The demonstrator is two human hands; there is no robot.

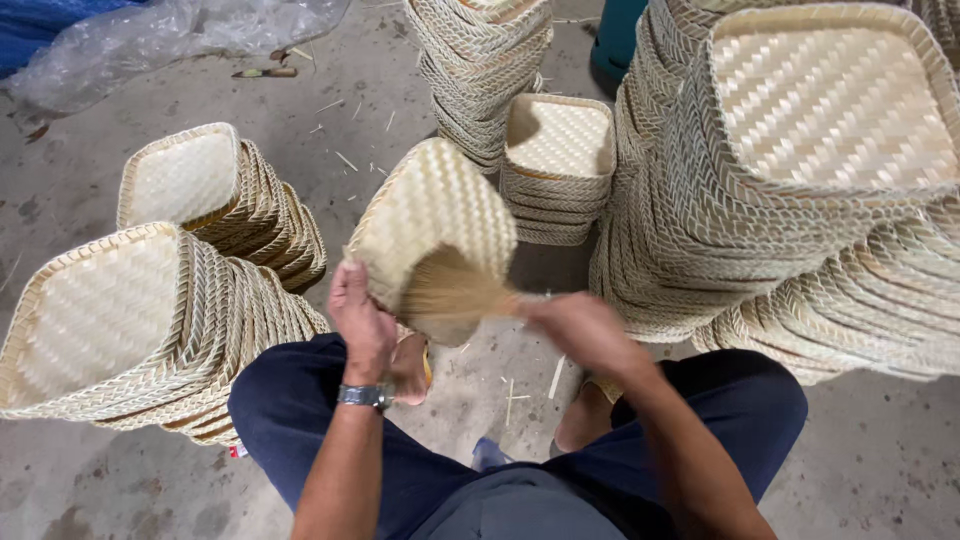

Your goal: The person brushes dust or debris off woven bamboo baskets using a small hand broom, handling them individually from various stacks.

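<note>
The left hand (362,318) grips one woven bamboo tray (432,232) by its lower rim and holds it tilted, underside toward the camera, above the knees. The right hand (580,328) is closed on a small brush (455,295) of pale fibres (blurred by motion), whose bristles touch the tray's lower edge.

Step in hand, as judged: brushing the tray's surface. The next move calls for a firm rim grip while the tray is turned to present unbrushed areas.

Containers: nested tray stacks stand on the concrete floor (880,460), a leaning stack (110,330) at left and a tall stack (800,160) at right. Their top trays show nothing inside.
</note>
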